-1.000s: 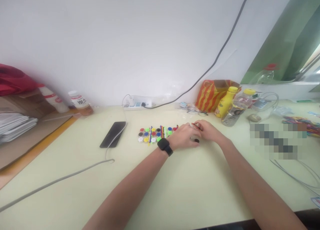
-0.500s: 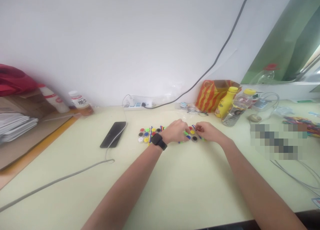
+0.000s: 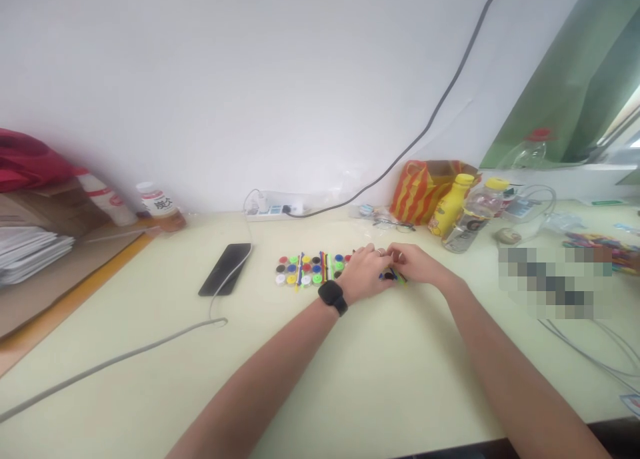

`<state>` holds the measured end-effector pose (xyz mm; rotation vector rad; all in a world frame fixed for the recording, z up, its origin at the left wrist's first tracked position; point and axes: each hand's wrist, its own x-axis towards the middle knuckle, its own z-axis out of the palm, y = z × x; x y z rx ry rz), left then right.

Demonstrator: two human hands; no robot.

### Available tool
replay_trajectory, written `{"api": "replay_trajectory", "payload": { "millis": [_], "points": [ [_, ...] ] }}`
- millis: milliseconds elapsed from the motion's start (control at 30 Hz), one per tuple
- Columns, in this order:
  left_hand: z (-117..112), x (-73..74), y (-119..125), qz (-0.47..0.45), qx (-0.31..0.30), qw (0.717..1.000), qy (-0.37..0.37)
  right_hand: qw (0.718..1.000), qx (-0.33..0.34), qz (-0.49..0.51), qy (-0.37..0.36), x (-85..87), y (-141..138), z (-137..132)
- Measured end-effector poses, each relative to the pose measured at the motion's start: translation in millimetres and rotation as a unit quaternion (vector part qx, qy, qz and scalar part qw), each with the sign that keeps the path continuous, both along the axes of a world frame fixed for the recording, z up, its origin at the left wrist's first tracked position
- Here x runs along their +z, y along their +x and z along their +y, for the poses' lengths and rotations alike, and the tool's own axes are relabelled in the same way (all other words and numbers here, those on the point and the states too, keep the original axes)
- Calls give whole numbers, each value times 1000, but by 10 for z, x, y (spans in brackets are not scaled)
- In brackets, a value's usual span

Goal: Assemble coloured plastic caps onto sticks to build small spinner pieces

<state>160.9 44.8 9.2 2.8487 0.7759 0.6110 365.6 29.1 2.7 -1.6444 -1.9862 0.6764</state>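
Small round pots with coloured lids (image 3: 291, 269) stand in rows on the table, in red, green, blue, black, white and yellow. Thin coloured strips (image 3: 326, 267) lie upright between groups of them. My left hand (image 3: 367, 270), with a black watch (image 3: 332, 294) on its wrist, reaches over the right-hand pots, fingers bent and closed. Close against its fingertips, my right hand (image 3: 413, 262) is closed in a pinch at the right end of the row, beside more strips (image 3: 399, 276). What the fingers grip is hidden.
A phone (image 3: 225, 270) lies left, a cable (image 3: 125, 359) across it. Behind are a power strip (image 3: 275, 210) and a striped bag (image 3: 417, 191). A yellow bottle (image 3: 450, 206) and clear bottle (image 3: 470, 222) stand right; a coloured bundle (image 3: 587, 246) lies farther right.
My left hand has moved right, up against my right hand, uncovering pots and strips in the middle of the row. My right hand has stayed nearly in place.
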Motion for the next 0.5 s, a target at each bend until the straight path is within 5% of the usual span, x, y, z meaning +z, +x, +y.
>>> {"api": "replay_trajectory", "payload": {
  "millis": [500],
  "points": [
    [67,-32,-31,0,0,1000,14,1000,7,2,8,-2,-5,7]
  ]
}}
